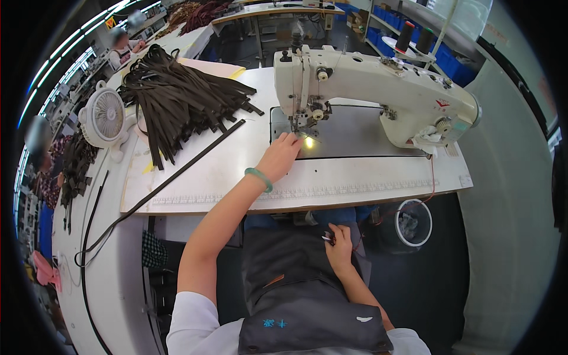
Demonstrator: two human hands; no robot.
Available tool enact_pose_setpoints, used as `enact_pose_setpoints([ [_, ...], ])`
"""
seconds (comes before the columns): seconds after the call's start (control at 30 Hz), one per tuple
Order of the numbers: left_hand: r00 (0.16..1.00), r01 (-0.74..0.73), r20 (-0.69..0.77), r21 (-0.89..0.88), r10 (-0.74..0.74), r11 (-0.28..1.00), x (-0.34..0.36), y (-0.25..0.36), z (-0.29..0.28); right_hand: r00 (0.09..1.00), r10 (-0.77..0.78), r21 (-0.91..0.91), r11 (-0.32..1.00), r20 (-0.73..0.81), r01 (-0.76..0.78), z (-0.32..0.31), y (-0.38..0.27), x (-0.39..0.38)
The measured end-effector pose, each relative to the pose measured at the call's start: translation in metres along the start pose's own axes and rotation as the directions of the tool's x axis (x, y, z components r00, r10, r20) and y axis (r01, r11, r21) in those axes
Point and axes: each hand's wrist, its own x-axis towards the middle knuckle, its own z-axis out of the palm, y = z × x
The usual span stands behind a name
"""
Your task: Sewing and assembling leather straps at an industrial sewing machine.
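The sewing machine [367, 74] is set on the white table [378, 176], its needle end to the left and its heavy end to the right. The left hand [280, 155] is placed at the needle end, with its fingertips just beside the presser foot, over the left part of the grey metal plate [355, 133]. The fingers are bunched close together and pointed forward; whether anything is pinched beneath them cannot be told. A green bangle [259, 179] is worn on that wrist. A bright spot of light is cast on the plate just right of the fingertips.

By the right hand [339, 251], a small dark tool [331, 238] with a pale tip is held in closed fingers, below the table edge and above the dark apron [296, 260]; its exact kind cannot be told.

To the left, a large bundle of dark straps [189, 97] is heaped on the table, near a small white fan [108, 113]. In front of the bundle, a long dark strap [177, 177] is laid slantwise across the table and over its left edge. A white-rimmed bin [430, 228] is seen below the table, right of the right hand.
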Motion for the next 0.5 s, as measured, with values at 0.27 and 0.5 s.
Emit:
enact_pose_setpoints([
  [0.27, 0.995, -0.028, 0.097, 0.106, 0.018, 0.994, 0.021, -0.003, 0.01, 0.995, -0.092, 0.06, 0.994, 0.044, 0.09, -0.006, 0.015, 0.008],
  [0.5, 0.969, -0.236, 0.062, -0.048, 0.239, 0.971, -0.002, -0.029, -0.004, 0.984, 0.067, 0.161, 0.982, 0.165, -0.094, -0.006, -0.002, 0.005],
])
